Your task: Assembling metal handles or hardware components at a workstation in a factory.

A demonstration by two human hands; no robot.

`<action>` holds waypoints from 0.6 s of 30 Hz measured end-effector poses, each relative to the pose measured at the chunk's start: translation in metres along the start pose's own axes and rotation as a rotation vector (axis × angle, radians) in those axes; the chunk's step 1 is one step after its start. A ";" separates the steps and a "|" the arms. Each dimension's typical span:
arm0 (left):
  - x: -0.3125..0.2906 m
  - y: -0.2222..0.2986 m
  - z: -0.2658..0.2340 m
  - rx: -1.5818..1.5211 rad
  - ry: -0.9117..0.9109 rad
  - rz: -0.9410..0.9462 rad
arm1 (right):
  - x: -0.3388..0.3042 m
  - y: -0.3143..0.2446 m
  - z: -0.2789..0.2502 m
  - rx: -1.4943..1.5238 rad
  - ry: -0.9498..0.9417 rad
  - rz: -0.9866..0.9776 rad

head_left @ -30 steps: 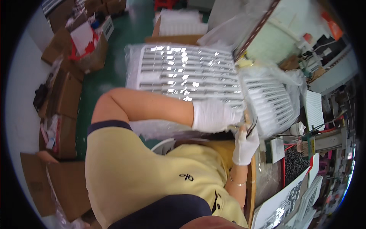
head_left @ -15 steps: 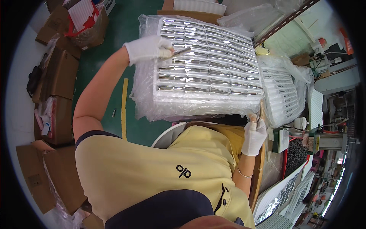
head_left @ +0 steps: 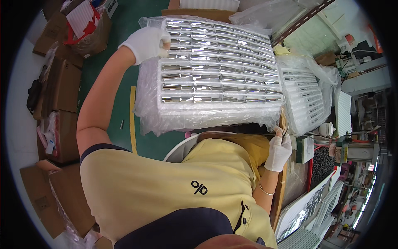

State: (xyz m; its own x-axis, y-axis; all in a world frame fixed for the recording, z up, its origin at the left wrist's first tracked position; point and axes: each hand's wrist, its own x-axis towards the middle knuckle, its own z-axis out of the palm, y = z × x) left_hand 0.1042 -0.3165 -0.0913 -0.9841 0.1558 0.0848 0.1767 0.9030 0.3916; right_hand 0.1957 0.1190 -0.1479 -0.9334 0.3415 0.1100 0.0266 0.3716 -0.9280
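Observation:
A white foam tray wrapped in clear plastic holds rows of shiny metal rods. At its left edge my white-gloved left hand has its bare fingertips closed at the end of a metal rod in an upper row; the fingers partly cover that end. My right hand, also in a white glove with bare fingertips, is closed low beside the tray's near right corner. Something thin and dark shows between its fingers, too small to make out.
A second plastic-wrapped foam tray with metal rods stands at the right. Cardboard boxes line the left side. One loose metal piece lies on the green floor by a yellow strip. A metal rail runs at the upper right.
My left hand has moved left and slightly up, to the tray's left edge. The rod that it held tilted above the tray now seems to lie in a row. The right hand has barely moved.

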 end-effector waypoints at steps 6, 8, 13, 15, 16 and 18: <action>-0.003 -0.004 0.016 -0.149 -0.050 -0.084 | 0.011 0.006 0.001 -0.006 0.005 0.077; -0.002 -0.005 0.016 -0.168 -0.052 -0.083 | 0.017 0.007 0.004 -0.014 0.007 0.118; 0.000 0.001 0.001 -0.110 -0.046 -0.039 | 0.030 0.016 0.005 -0.022 0.004 0.119; 0.004 0.012 0.001 -0.185 0.207 -0.071 | 0.036 0.022 0.004 -0.032 0.008 0.121; 0.011 0.017 0.006 -0.183 0.212 -0.052 | 0.039 0.027 0.001 -0.019 0.035 0.125; 0.013 0.023 0.023 0.342 0.366 0.392 | 0.046 0.032 -0.003 0.002 0.056 0.116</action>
State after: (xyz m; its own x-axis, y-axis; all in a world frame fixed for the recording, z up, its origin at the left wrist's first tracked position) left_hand 0.0949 -0.2845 -0.1020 -0.7676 0.4082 0.4941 0.4479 0.8931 -0.0419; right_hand 0.1542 0.1492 -0.1720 -0.9026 0.4299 0.0214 0.1326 0.3249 -0.9364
